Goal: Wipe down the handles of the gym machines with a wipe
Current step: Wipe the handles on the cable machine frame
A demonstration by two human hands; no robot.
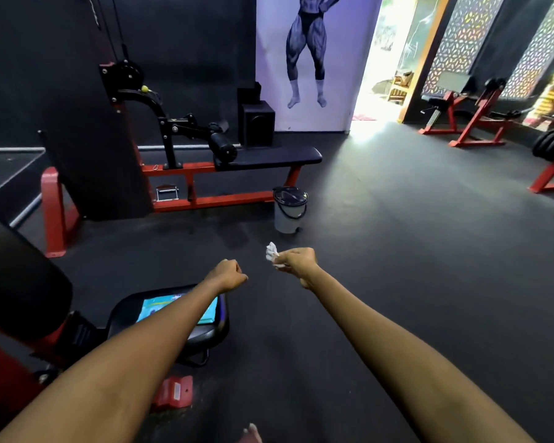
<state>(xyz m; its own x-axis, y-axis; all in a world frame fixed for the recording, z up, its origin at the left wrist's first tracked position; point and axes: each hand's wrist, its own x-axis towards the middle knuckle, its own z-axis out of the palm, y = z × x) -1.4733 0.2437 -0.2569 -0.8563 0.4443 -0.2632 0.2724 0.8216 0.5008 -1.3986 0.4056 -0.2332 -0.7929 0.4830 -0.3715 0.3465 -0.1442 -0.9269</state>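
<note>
Currently no handle is being wiped. Right hand (296,263) pinches a crumpled white wipe (272,252), held out in mid-air over bare floor (397,251), touching no machine. Left hand (227,276) is a closed fist with nothing in it, just left of the right hand and apart from it.

Progress: can't tell from this view which handles are already done; nothing on the equipment reads as wet or wiped. The wipe is balled up rather than spread flat, which looks more like a used wipe than a fresh one, but that's a guess.

A lidded bin (290,209) stands on the floor just beyond the wipe. Both arms point roughly that way, so my read is a disposal step or a walk between stations.

Candidates left, as far as visible:
- metal cable handle (166,193) lying low by the red frame of the seated-row machine (205,174), far left
- red benches (461,123) far right; grips too small to make out
- near-left machine (13,298) with a seat (205,334) holding a blue packet (160,306), possibly the wipes, label unreadable

Next move likely needs a fresh wipe before another handle.
</note>
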